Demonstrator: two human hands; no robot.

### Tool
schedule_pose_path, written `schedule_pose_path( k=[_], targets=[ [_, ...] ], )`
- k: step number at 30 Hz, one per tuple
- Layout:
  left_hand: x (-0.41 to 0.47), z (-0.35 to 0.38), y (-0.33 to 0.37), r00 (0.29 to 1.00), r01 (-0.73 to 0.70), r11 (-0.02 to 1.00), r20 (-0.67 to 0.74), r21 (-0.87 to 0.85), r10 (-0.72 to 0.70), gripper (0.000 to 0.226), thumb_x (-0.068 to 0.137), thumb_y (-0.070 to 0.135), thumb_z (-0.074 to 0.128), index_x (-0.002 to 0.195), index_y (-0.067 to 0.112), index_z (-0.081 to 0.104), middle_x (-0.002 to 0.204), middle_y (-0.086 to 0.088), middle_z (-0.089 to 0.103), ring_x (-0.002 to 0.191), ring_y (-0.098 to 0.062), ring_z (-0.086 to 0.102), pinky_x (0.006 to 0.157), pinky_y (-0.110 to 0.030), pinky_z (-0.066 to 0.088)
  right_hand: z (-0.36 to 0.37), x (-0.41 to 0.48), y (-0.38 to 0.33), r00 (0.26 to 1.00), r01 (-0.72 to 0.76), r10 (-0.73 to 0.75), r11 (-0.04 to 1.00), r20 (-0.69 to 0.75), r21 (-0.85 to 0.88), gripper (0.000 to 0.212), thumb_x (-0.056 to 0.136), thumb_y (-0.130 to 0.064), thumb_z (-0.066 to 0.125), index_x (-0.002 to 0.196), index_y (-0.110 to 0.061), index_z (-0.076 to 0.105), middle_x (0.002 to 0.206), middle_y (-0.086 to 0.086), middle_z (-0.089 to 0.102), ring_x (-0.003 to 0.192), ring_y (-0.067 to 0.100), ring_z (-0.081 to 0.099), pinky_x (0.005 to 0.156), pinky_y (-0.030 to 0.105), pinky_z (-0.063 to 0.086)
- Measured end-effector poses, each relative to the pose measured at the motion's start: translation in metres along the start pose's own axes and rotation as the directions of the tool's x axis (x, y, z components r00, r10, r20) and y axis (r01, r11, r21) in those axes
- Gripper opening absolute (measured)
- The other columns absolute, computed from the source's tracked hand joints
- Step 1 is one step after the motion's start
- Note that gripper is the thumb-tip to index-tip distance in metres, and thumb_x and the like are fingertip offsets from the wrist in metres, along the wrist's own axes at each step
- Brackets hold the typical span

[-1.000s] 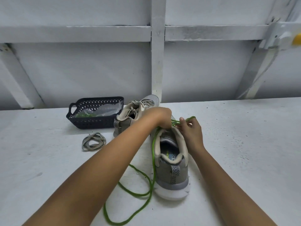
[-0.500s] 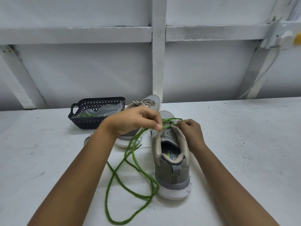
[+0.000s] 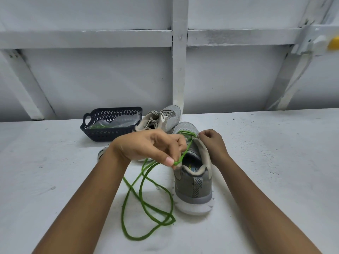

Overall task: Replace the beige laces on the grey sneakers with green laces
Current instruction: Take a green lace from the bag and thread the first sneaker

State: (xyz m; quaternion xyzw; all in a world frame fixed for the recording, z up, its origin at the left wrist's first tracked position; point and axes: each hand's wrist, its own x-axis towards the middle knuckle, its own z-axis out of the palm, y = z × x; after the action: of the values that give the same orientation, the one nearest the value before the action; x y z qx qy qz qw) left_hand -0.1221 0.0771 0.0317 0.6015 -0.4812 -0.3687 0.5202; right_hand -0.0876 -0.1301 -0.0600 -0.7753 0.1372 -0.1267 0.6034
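A grey sneaker (image 3: 194, 187) stands heel toward me on the white table, with a green lace (image 3: 145, 204) threaded near its toe and trailing in loops to the left. My left hand (image 3: 150, 145) pinches the green lace between thumb and finger, just left of the shoe's opening. My right hand (image 3: 212, 142) holds the shoe's right collar by the eyelets, fingers curled. The second grey sneaker (image 3: 161, 118), still with beige laces, lies behind my left hand.
A dark plastic basket (image 3: 110, 132) with a clear bag of green laces sits at the back left. A bit of a removed beige lace (image 3: 100, 153) peeks out under my left wrist. A white framed wall rises behind the table.
My left hand has pulled the green lace back toward me and to the left, drawing more of it through. The loose loops have shifted on the table. My right hand stays at the shoe.
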Motion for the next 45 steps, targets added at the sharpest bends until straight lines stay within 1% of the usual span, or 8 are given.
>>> schedule_pose_path(
  k=[15,20,24,27,34,38,41,45],
  targets=[
    [-0.011,0.009,0.014,0.981,0.159,0.954,-0.150,0.255,-0.123,0.013,0.086,0.029,0.063,0.081,0.019,0.071,0.078,0.020,0.056,0.076,0.004,0.052,0.074,-0.009,0.039,0.002,0.001,0.000,1.000,-0.030,0.030,0.999,0.006,0.024,0.014,0.089,-0.007,0.050,0.094,-0.010,0.063,0.084,0.002,0.062,0.072,0.009,0.055,0.065,0.023,0.044],
    [0.007,-0.013,0.002,0.743,0.600,0.553,-0.660,0.579,-0.115,0.021,0.093,0.041,0.051,0.087,0.024,0.062,0.067,0.014,0.050,0.061,0.005,0.048,0.054,-0.011,0.031,0.000,-0.001,0.000,1.000,-0.029,0.029,0.998,0.010,0.047,0.015,0.090,-0.006,0.048,0.095,-0.008,0.062,0.077,-0.002,0.060,0.070,0.009,0.055,0.064,0.022,0.044],
    [0.026,-0.024,-0.027,0.670,0.731,0.314,-0.724,0.606,-0.164,0.028,0.094,0.032,0.050,0.111,0.015,0.064,0.105,-0.003,0.066,0.106,-0.019,0.057,0.098,-0.033,0.039,0.001,0.000,0.001,0.999,-0.035,0.034,0.998,0.015,0.046,0.015,0.090,-0.007,0.048,0.094,-0.009,0.062,0.078,-0.002,0.061,0.072,0.010,0.056,0.067,0.024,0.045],
    [0.031,-0.028,-0.051,0.640,0.766,0.233,-0.742,0.599,-0.198,0.026,0.090,0.027,0.052,0.102,0.009,0.066,0.097,-0.007,0.066,0.090,-0.026,0.061,0.082,-0.038,0.050,0.000,0.000,0.001,0.999,-0.048,0.047,0.998,0.025,0.051,0.016,0.090,-0.007,0.048,0.094,-0.009,0.063,0.079,-0.001,0.061,0.074,0.013,0.056,0.068,0.025,0.045],
    [0.026,-0.027,-0.029,0.643,0.698,0.569,-0.729,0.434,-0.233,0.025,0.091,0.023,0.052,0.086,0.002,0.066,0.080,-0.010,0.064,0.073,-0.023,0.056,0.069,-0.030,0.043,-0.006,-0.002,-0.013,0.996,-0.053,0.044,0.990,0.072,0.131,0.014,0.094,-0.007,0.046,0.093,-0.008,0.060,0.084,0.009,0.058,0.067,0.012,0.055,0.059,0.020,0.046],
    [0.015,-0.026,0.020,0.750,0.275,0.960,-0.614,-0.048,-0.246,0.016,0.093,0.018,0.049,0.083,0.010,0.059,0.066,0.003,0.065,0.064,-0.013,0.060,0.061,-0.023,0.046,-0.016,-0.016,-0.043,0.983,0.168,-0.168,0.986,0.078,0.011,0.026,0.097,-0.025,0.049,0.076,-0.015,0.060,0.071,0.000,0.057,0.065,0.012,0.052,0.058,0.023,0.042],
    [0.017,-0.026,0.041,0.799,0.015,0.929,-0.554,-0.370,-0.234,0.016,0.079,0.021,0.053,0.092,0.013,0.058,0.075,0.001,0.072,0.070,-0.011,0.069,0.065,-0.022,0.055,-0.026,-0.037,-0.077,0.899,0.215,-0.212,0.976,0.384,0.035,0.039,0.094,-0.044,0.048,0.080,-0.013,0.067,0.066,0.000,0.054,0.056,0.010,0.047,0.054,0.023,0.038],
    [0.032,-0.026,0.050,0.789,-0.146,0.855,-0.580,-0.497,-0.202,0.014,0.089,0.007,0.045,0.082,0.009,0.057,0.087,-0.010,0.074,0.080,-0.015,0.072,0.075,-0.026,0.056,-0.025,-0.060,-0.101,0.591,0.388,-0.057,0.895,0.805,-0.222,0.057,0.080,-0.054,0.062,0.121,-0.014,0.060,0.080,0.003,0.058,0.060,0.006,0.052,0.055,0.021,0.045]
  ],
)
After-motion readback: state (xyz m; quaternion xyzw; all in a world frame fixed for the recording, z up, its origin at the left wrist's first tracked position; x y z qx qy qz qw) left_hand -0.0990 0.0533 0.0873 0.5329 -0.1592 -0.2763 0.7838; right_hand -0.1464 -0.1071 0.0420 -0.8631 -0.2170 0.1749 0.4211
